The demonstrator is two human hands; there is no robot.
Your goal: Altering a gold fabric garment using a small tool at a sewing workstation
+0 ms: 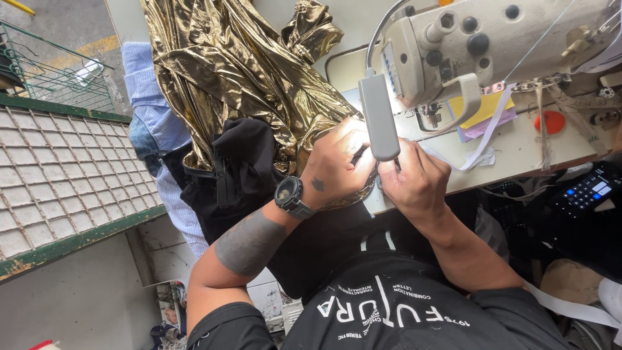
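— Head view first: what are the two hands doing?

— Both sit close together at the front edge of the bench (518,152), right under the head of the cream sewing machine (492,45). The left hand (337,165) lies knuckles-up on the gold metallic fabric (240,71), fingers curled down onto the cloth; a dark wristwatch (291,196) is on that wrist. The right hand (414,181) is just beside it, fingers bent inward and bunched at the same spot.

— Is either one pinching the cloth?

— I cannot tell. The grey lamp head (379,116) on its flexible neck hangs in front of the gap between the hands, and the fingertips are hidden behind it. Both hands look closed down against the fabric rather than spread flat.

— Where does the fabric run?

— It is heaped to the left of the machine and trails away across the bench, crumpled and shiny. A black garment (243,168) lies against its lower edge, beside the left forearm. One edge of the gold cloth reaches under the left hand toward the needle area, which is hidden.

— Anything else on the bench?

— A white tape strip (486,133) hangs from the machine, next to yellow paper (483,107) and an orange round disc (551,121). A dark calculator (589,188) sits lower right, well apart from the hands.
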